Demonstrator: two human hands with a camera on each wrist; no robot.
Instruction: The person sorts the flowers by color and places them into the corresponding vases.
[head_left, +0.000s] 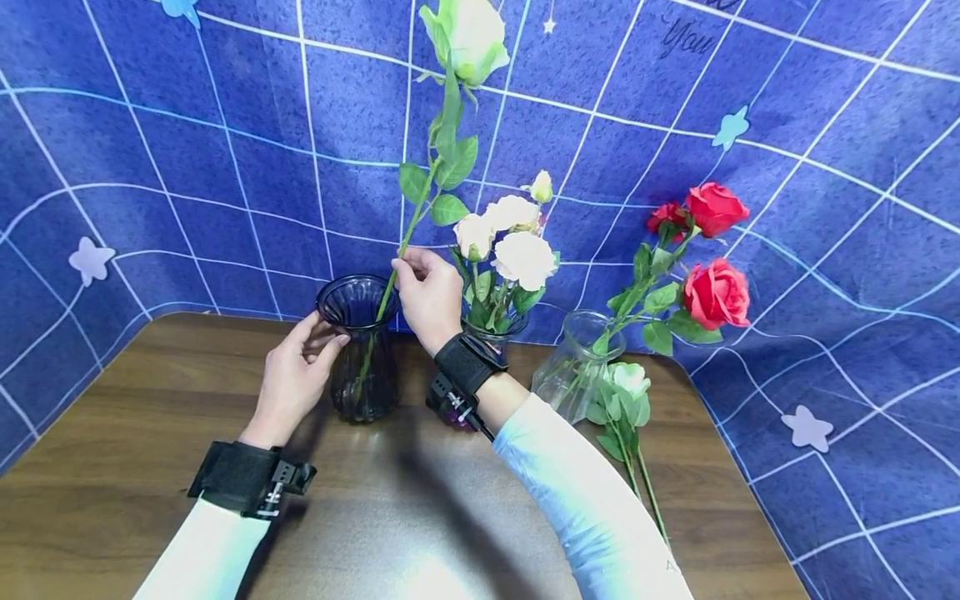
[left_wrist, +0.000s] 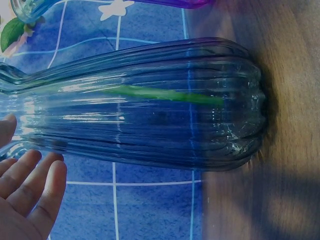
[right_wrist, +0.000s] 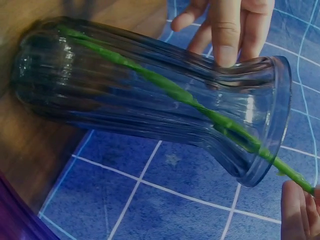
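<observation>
Left of centre in the head view, the left hand (head_left: 291,382) holds the neck of a dark glass vase (head_left: 384,387), standing upright, between thumb and fingers. At upper centre, the right hand (head_left: 433,298) pinches the stem of a white rose (head_left: 456,163), its lower end inside that vase. Right of centre stand pale flowers (head_left: 523,260); farther right, a clear vase (head_left: 557,379) holds red roses (head_left: 716,293).

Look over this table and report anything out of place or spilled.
A white-green bunch lies loose on the tabletop beside the clear vase, which looks odd because the red roses and pale flowers stand in vases. I see nothing spilled, and the dark vase stands upright.
</observation>
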